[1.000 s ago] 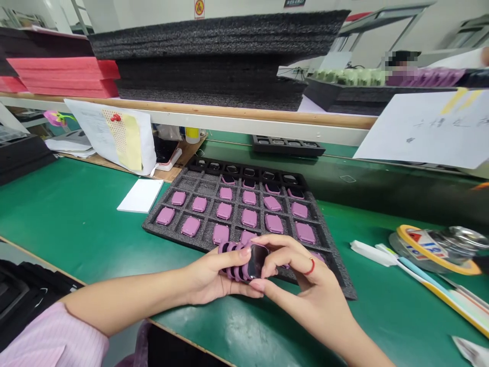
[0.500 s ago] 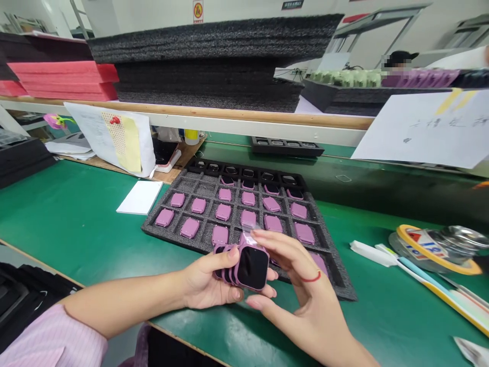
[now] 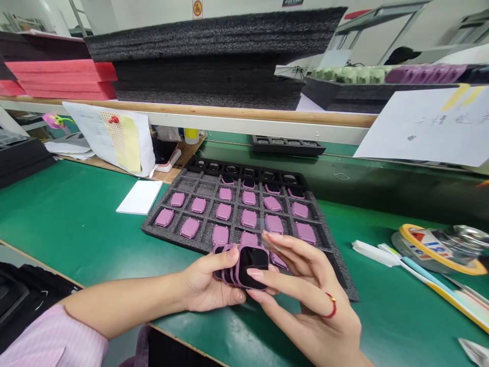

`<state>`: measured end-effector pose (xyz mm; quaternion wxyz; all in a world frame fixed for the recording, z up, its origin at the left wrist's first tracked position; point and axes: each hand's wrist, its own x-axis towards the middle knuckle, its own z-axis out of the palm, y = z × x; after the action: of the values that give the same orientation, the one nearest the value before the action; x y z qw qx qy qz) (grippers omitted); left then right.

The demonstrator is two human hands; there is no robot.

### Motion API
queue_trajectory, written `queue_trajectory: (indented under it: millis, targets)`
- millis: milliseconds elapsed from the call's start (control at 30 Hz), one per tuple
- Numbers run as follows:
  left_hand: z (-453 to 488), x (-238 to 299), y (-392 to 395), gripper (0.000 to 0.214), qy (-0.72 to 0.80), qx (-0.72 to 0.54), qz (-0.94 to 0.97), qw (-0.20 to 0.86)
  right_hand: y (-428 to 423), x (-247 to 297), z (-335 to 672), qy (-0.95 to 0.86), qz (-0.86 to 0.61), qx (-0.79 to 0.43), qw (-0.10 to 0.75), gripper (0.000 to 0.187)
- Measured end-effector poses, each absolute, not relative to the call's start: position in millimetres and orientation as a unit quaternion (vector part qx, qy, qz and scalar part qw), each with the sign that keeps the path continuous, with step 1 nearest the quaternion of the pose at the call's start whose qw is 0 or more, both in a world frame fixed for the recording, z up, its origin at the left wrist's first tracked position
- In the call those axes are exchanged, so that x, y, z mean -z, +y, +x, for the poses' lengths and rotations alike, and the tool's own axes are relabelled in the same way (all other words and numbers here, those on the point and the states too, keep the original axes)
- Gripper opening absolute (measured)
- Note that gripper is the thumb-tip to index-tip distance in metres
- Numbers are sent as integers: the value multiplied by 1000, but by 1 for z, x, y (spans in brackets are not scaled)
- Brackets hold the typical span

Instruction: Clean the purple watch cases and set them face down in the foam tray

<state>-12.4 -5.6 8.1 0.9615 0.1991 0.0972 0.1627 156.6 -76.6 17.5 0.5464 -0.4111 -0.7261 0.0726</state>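
Observation:
My left hand point(image 3: 212, 285) is closed around several purple smartwatches without straps, fanned out in a stack. The front smartwatch point(image 3: 250, 259) faces me with its black screen. My right hand point(image 3: 313, 300), wearing a red band on one finger, has its index fingertip on that screen and its thumb at the lower edge. Its other fingers are raised behind, beside a faint piece of clear film point(image 3: 262, 224). Just beyond both hands lies a black foam tray point(image 3: 196, 187) with purple smartwatches in its compartments, most back side up.
A white pad point(image 3: 140, 197) lies left of the tray. To the right are a tape roll point(image 3: 439, 250) and a white-capped stick point(image 3: 376, 254). Overhead, a shelf point(image 3: 244, 118) carries black foam sheets point(image 3: 214, 56), red foam point(image 3: 61, 79) and a hanging paper point(image 3: 424, 125).
My right index finger has come down from above onto the front smartwatch's screen. The clear film has shifted up and right, off the watch's top edge. My left hand has barely moved.

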Motion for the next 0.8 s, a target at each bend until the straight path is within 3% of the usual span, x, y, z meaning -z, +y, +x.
queue_trajectory:
  millis: [200,433,533,667,733,800]
  targets:
    - [-12,-11,-11,49,130,-188,184,956,-80,-8,150,-711,-403,-38,575,51]
    - [-12,-9,-13,40,159,-206,168,951,-84,-11,155,-706,-416,1,573,31]
    - [-13,-10,-13,44,126,-194,204,951,-80,-17,161,-615,-445,-20,650,25]
    - [-13,-7,-12,47,109,-187,232,948,-69,-22,169,-474,-445,-137,747,14]
    - [-13,-5,-12,48,109,-185,237,948,-67,-23,172,-492,-447,-163,729,10]
    - [-13,-4,-12,49,109,-190,238,946,-69,-23,172,-565,-446,-143,680,18]
